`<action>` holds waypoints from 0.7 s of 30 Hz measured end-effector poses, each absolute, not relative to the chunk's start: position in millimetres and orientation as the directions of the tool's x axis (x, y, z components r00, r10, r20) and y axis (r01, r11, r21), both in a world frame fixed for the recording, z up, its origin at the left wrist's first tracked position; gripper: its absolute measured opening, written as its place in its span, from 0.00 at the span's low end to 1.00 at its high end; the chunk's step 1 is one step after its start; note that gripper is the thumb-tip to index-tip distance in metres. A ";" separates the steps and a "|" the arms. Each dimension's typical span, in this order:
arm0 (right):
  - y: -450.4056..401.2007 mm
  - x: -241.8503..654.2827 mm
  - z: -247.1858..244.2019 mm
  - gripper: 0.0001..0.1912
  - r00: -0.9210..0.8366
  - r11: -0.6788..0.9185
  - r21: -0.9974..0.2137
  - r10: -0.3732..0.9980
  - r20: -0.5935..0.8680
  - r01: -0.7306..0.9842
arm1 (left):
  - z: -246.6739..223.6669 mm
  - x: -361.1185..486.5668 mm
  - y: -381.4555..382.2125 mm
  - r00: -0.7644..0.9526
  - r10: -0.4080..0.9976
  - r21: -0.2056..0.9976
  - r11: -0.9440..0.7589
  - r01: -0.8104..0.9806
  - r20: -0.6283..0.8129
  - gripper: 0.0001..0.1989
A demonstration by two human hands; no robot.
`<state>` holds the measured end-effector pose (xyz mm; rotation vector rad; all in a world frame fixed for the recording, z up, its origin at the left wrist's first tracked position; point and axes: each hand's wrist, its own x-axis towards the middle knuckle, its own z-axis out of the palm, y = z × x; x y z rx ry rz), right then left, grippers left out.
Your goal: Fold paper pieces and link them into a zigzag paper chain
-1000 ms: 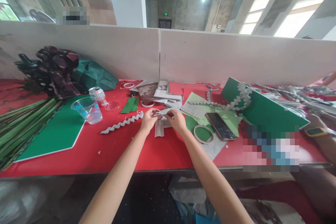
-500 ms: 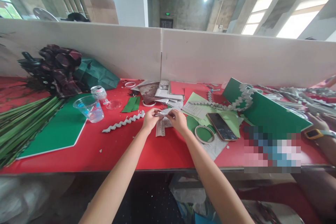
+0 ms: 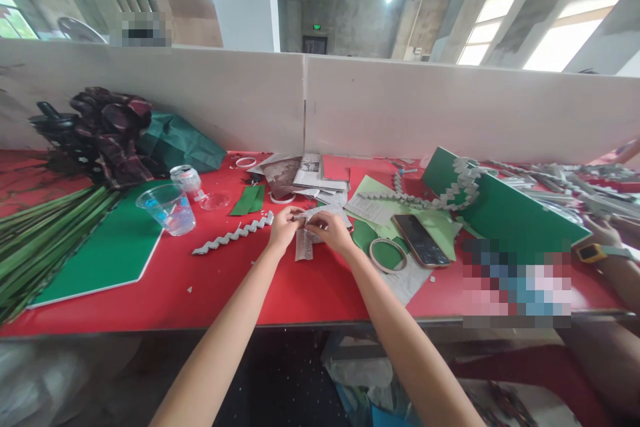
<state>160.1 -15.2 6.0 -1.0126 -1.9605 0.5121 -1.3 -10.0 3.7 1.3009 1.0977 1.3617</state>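
Note:
My left hand [image 3: 285,229] and my right hand [image 3: 330,231] meet over the red table [image 3: 220,300], fingers closed on a small piece of printed paper between them. Part of a printed paper strip [image 3: 304,246] hangs below the fingertips. Just left of my left hand lies a zigzag folded paper chain [image 3: 234,236]. To the right of my right hand are a roll of tape [image 3: 388,255] and a phone [image 3: 421,240] on green paper.
At left stand a plastic cup [image 3: 169,211], a can [image 3: 187,180] and long green leaves [image 3: 55,233]. A longer folded chain [image 3: 463,183] leans on a green board [image 3: 515,217]. Another person's hand [image 3: 603,233] is at far right. A white partition [image 3: 450,107] runs behind.
My right hand has shifted slightly left, closer to my left fingertips, and its fingers now extend across the paper. The whole view has moved a little.

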 end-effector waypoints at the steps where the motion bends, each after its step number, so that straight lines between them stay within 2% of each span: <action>1: -15.3 159.9 6.1 0.05 -0.324 0.596 -0.666 0.803 0.500 0.450 | 3.2 -1.4 -9.7 -0.010 0.984 0.983 -0.179 -0.036 0.179 0.12; 5: -15.5 159.1 4.8 0.03 -0.315 0.596 -0.686 0.803 0.506 0.417 | 4.2 -0.1 -10.8 0.027 0.985 0.984 -0.166 -0.062 0.168 0.12; 10: -16.0 158.9 3.6 0.06 -0.221 0.535 -0.696 0.840 0.495 0.479 | 9.6 3.9 -15.4 0.140 0.978 0.981 -0.139 -0.134 0.158 0.14; 15: -17.1 160.5 5.5 0.08 -0.102 0.492 -0.697 0.847 0.522 0.522 | 12.1 4.6 -19.2 0.275 0.949 0.977 -0.101 -0.188 0.151 0.22; 21: -16.7 163.1 5.4 0.06 -0.145 0.521 -0.680 0.835 0.531 0.516 | 12.0 2.3 -19.5 0.310 0.941 0.963 -0.051 -0.263 0.135 0.21</action>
